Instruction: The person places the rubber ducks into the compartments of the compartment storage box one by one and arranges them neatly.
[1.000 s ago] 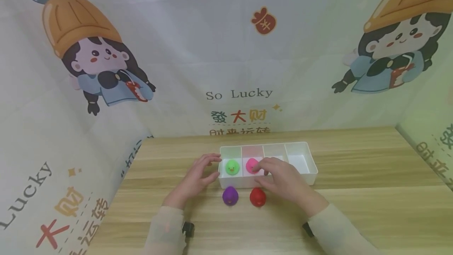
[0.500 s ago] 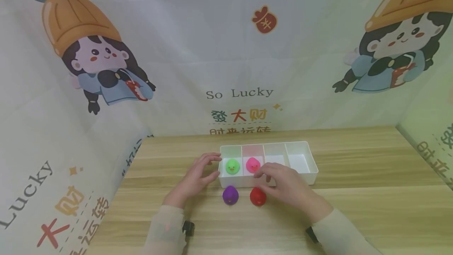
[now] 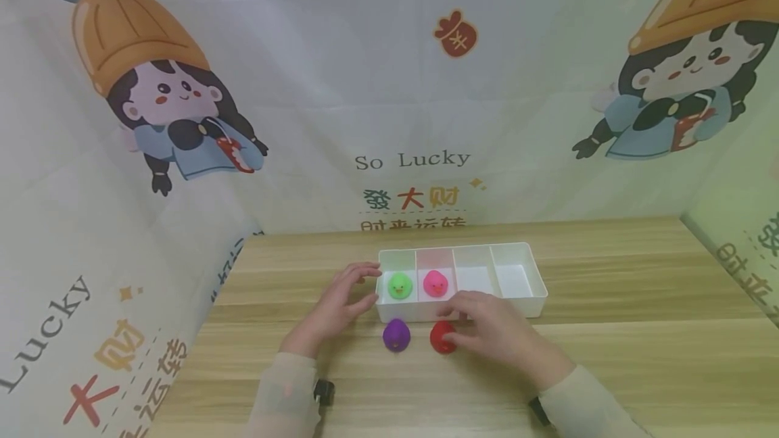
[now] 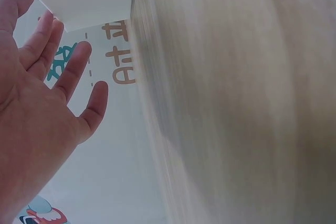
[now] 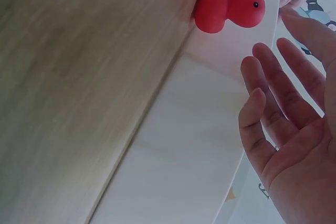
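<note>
Since a second ago, the right hand (image 3: 496,326) has moved from the pink duck (image 3: 435,283) down to the red duck (image 3: 439,337), lower centre of the head view, its relaxed fingers holding nothing. The pink duck sits uncovered in the second compartment from the left of the white box (image 3: 404,312); the left hand (image 3: 337,301), fingers loosely spread, stays at the box's left end.

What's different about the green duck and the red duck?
The green duck is inside the white box, in an end section; the red duck is outside, on the wooden table.
The right hand is close by the red duck, its thumb partly covering it; the green duck shows uncovered.
Both are toy ducks.
</note>
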The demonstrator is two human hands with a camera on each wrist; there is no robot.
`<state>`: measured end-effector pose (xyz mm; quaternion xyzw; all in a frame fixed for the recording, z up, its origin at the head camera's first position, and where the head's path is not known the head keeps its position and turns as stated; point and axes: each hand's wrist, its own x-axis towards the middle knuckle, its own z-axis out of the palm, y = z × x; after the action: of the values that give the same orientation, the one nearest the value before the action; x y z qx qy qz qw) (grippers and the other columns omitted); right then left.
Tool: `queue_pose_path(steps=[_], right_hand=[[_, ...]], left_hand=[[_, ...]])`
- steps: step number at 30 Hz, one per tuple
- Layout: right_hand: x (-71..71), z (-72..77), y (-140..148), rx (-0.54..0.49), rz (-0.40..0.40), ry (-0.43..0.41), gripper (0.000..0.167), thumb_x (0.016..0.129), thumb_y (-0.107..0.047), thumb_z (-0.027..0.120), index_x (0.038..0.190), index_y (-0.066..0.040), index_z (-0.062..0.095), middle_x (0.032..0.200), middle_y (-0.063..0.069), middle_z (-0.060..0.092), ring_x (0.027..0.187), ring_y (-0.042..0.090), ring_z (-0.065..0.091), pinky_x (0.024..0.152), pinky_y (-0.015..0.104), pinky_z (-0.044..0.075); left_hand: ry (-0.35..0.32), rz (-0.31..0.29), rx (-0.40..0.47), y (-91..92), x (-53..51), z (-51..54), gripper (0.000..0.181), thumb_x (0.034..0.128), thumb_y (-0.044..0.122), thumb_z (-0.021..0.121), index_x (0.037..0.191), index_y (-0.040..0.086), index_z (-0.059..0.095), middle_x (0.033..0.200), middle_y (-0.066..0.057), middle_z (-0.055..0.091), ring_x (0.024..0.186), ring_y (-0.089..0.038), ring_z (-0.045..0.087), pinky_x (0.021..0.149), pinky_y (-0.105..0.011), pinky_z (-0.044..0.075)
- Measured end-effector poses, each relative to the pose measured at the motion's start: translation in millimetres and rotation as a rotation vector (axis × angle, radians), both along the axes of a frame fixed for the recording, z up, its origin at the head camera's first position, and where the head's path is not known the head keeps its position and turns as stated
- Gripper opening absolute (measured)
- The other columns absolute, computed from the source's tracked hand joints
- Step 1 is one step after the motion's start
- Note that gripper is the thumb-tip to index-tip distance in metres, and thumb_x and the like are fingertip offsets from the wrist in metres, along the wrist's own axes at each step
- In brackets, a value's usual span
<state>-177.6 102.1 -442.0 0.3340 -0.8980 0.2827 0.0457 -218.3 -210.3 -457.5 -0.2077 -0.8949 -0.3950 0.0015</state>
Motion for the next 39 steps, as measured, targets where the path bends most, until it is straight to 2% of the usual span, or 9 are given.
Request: queue_pose_path(steps=[5,11,22,29,39], right_hand=[[2.8,-0.6,-0.7,0.041,-0.010,-0.008,0.034,0.084,-0.028,0.086,0.115,-0.021,0.074,0.109,-0.010,0.075,0.097,0.009,0.067,0.089,0.033,0.060],[3.6,-3.9,-1.2,0.051,0.000,-0.005,0.036,0.083,-0.030,0.087,0.116,-0.022,0.074,0.111,-0.008,0.076,0.102,0.011,0.070,0.092,0.034,0.060],[1.3,-11.8,-2.0,0.079,0.029,0.035,0.039,0.080,-0.030,0.089,0.113,-0.018,0.074,0.103,-0.008,0.076,0.090,0.011,0.066,0.086,0.031,0.059],[1.2,-11.6,-5.2,0.101,0.044,0.041,0.034,0.079,-0.028,0.089,0.107,-0.017,0.074,0.094,-0.009,0.073,0.082,0.009,0.062,0.079,0.028,0.058],[1.4,-12.4,-6.1,0.101,0.043,0.031,0.029,0.079,-0.024,0.089,0.103,-0.019,0.074,0.093,-0.010,0.073,0.084,0.009,0.065,0.082,0.029,0.059]], left_hand=[[-0.018,0.009,-0.004,0.0,-0.4,0.2,0.042,0.0976,0.013,0.069,0.138,0.010,0.057,0.156,-0.006,0.049,0.139,-0.034,0.049,0.121,-0.054,0.039],[-0.005,0.005,0.005,0.5,-0.4,-0.6,0.042,0.0971,0.011,0.069,0.138,0.009,0.057,0.156,-0.008,0.050,0.137,-0.035,0.051,0.119,-0.055,0.041],[-0.007,0.006,0.008,0.7,0.4,0.9,0.043,0.0965,0.012,0.070,0.137,0.009,0.058,0.156,-0.008,0.050,0.137,-0.035,0.051,0.119,-0.054,0.041],[-0.010,0.009,0.012,1.3,1.4,1.7,0.042,0.0967,0.012,0.069,0.136,0.007,0.058,0.155,-0.009,0.050,0.137,-0.036,0.051,0.119,-0.054,0.042],[-0.008,0.005,0.006,0.5,0.8,0.6,0.043,0.0966,0.011,0.069,0.138,0.008,0.057,0.156,-0.009,0.049,0.137,-0.036,0.051,0.119,-0.055,0.041]])
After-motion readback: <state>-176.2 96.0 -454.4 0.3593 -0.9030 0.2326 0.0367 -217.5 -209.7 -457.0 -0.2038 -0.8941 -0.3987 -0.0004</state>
